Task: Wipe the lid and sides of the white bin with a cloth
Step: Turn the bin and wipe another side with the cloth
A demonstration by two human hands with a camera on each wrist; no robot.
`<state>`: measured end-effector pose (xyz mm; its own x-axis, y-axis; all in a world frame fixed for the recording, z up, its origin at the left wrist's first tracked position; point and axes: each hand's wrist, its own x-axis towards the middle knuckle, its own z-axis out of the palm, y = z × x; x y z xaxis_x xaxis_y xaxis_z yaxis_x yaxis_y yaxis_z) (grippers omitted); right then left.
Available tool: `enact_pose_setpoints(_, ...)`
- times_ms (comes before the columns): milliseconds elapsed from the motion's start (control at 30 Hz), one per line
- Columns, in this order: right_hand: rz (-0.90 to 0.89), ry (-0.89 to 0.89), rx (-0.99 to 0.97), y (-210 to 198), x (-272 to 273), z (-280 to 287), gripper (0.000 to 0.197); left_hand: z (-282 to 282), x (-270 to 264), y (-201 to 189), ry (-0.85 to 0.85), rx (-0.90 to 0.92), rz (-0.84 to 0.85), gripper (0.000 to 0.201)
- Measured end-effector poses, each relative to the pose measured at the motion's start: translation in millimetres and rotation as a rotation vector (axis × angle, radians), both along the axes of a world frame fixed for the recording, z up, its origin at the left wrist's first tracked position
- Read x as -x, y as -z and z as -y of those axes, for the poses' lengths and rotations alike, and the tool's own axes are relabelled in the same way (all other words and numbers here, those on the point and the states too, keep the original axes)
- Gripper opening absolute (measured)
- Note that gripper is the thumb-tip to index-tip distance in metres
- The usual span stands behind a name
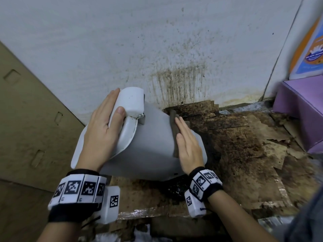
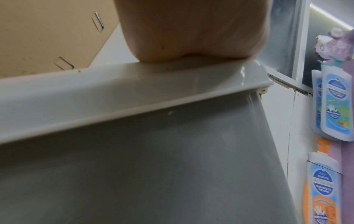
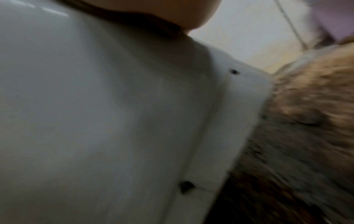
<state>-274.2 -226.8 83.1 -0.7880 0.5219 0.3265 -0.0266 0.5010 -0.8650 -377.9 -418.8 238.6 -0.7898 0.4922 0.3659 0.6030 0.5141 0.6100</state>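
**Tilted white bin, steadied at the lid and wiped along one side**

The floor [image 1: 236, 145] is covered with stained, peeling brown sheets; behind it stands a white wall [image 1: 122, 41] streaked with dark brown splashes low down. A tan cardboard panel [image 1: 26, 110] leans at the left, and a lilac box [image 1: 300, 109] sits at the right.

The white plastic bin with hinged lid [image 1: 150, 145] lies tilted between your hands, its base towards the wall-side floor.

Your left hand [image 1: 103, 126] rests on the lid end, fingers mostly straight, thumb laid over the raised white lid flap [image 1: 131, 100]. The left wrist view shows only the palm heel on the lid rim.

Your right hand [image 1: 188, 145] lies flat, fingers extended and together, pressing a dark brown folded cloth [image 1: 174, 126] against the bin's side. The right wrist view is blurred.
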Motion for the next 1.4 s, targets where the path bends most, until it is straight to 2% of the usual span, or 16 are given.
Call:
enact_pose_setpoints(100, 0.104, 0.085, 0.134, 30, -13, -19, 0.056, -2, -2, -1, -0.008, -0.001, 0.007, 0.069)
enact_pose_setpoints(200, 0.186, 0.116, 0.258, 41, -17, -28, 0.057, -4, -3, -1, -0.012, -0.001, 0.005, 0.070)
enact_pose_setpoints(433, 0.171, 0.178, 0.229, 39, -9, -19, 0.059, -3, -3, -1, -0.026, -0.008, 0.005, 0.069)
enact_pose_setpoints(533, 0.139, 0.174, 0.213, 18, -1, -8, 0.062, -5, -1, 0, -0.028, -0.004, 0.009, 0.067)
enact_pose_setpoints(633, 0.062, 0.092, 0.187, -20, 10, 13, 0.068, -8, 3, 0, -0.011, 0.010, 0.006, 0.066)
enact_pose_setpoints(767, -0.029, -0.034, 0.102, -69, 21, 46, 0.063, -7, 2, 1, -0.009, 0.006, -0.010, 0.066)
enact_pose_setpoints(867, -0.081, -0.082, 0.000, -77, 25, 54, 0.060, -3, 0, 2, -0.014, -0.017, 0.000, 0.067)
enact_pose_setpoints(967, -0.123, -0.050, -0.120, -62, 24, 43, 0.057, -4, 0, 2, -0.001, 0.007, -0.010, 0.068)
enact_pose_setpoints(1100, -0.144, 0.008, -0.137, -31, 12, 26, 0.056, -9, -1, 0, -0.001, 0.014, -0.009, 0.069)
enact_pose_setpoints(1400, 0.046, 0.127, -0.056, 50, -23, -11, 0.057, -10, -1, -1, -0.014, 0.001, 0.004, 0.069)
